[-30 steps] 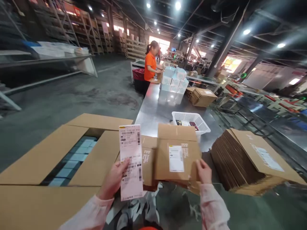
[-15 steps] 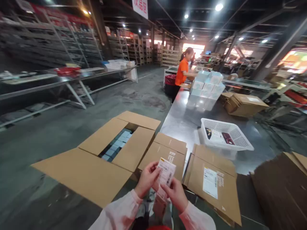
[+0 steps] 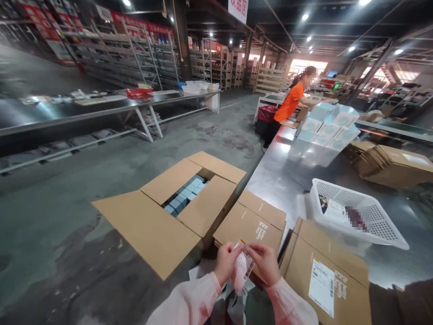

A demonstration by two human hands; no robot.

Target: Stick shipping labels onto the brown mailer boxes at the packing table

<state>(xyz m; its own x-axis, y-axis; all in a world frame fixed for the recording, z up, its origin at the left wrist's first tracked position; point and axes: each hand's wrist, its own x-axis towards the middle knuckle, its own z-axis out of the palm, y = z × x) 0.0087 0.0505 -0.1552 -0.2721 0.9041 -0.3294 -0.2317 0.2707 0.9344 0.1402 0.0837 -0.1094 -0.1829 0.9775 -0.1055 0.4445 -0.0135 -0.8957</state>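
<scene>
My left hand point(image 3: 226, 263) and my right hand point(image 3: 265, 263) are close together, thumbs and fingers pinching the upper end of a white shipping label point(image 3: 249, 267). The label is bent, with its lower part hanging between my hands. Just beyond lies a stack of flattened cardboard cartons point(image 3: 248, 221) with white print. To the right, another flattened carton point(image 3: 304, 253) carries a white label point(image 3: 322, 286). At the left stands an open carton point(image 3: 158, 230), and light blue boxes point(image 3: 184, 196) show through the gap between its flaps.
A white plastic basket point(image 3: 389, 225) holding several small items stands on the metal table point(image 3: 270, 169). Farther back are stacked pale blue boxes point(image 3: 326, 128) and a co-worker in an orange shirt point(image 3: 290, 103). Folded cartons point(image 3: 389, 164) lie at the right; a long table point(image 3: 111, 110) stands left.
My fingers have moved to the label's top edge, and the label now bends instead of lying flat. The view has turned left, so the surroundings appear farther right.
</scene>
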